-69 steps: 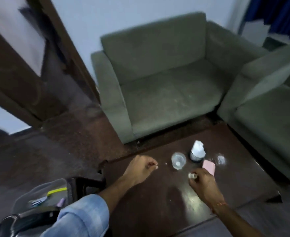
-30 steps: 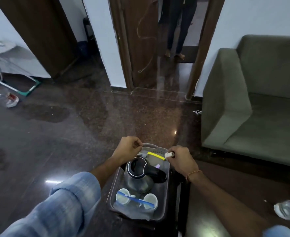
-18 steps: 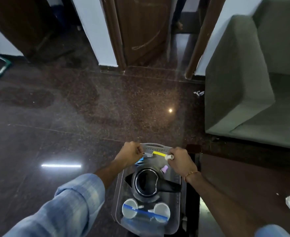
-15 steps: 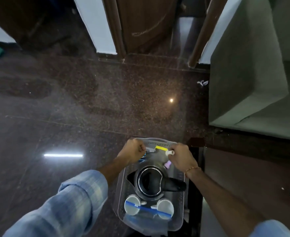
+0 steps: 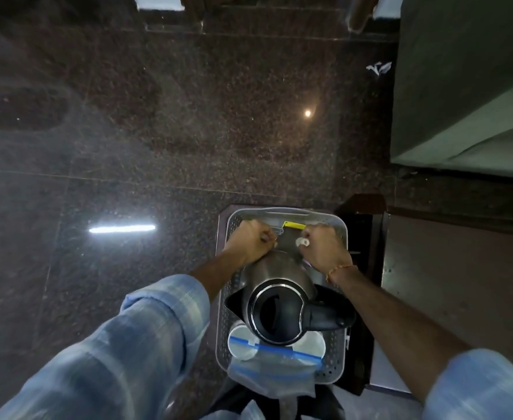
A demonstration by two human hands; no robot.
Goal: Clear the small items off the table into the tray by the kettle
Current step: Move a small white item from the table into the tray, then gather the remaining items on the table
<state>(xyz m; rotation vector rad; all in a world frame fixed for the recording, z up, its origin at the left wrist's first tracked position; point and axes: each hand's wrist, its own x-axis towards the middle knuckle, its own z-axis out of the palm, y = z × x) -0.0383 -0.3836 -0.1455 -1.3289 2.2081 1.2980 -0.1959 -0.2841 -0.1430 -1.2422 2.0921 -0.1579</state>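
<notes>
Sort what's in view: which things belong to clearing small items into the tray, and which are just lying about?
Job: tray; kettle; small white item held in right hand; left hand, fingers curled, contents not visible.

Lying about: sofa; white scrap on floor; plastic bag; yellow item.

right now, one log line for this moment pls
stage: over tray far end | left hand: fist, contents unclear | right hand: grips small white item | kettle: in tray | release: not yet

one tray, one kettle, two cups, two hands, one sofa.
</notes>
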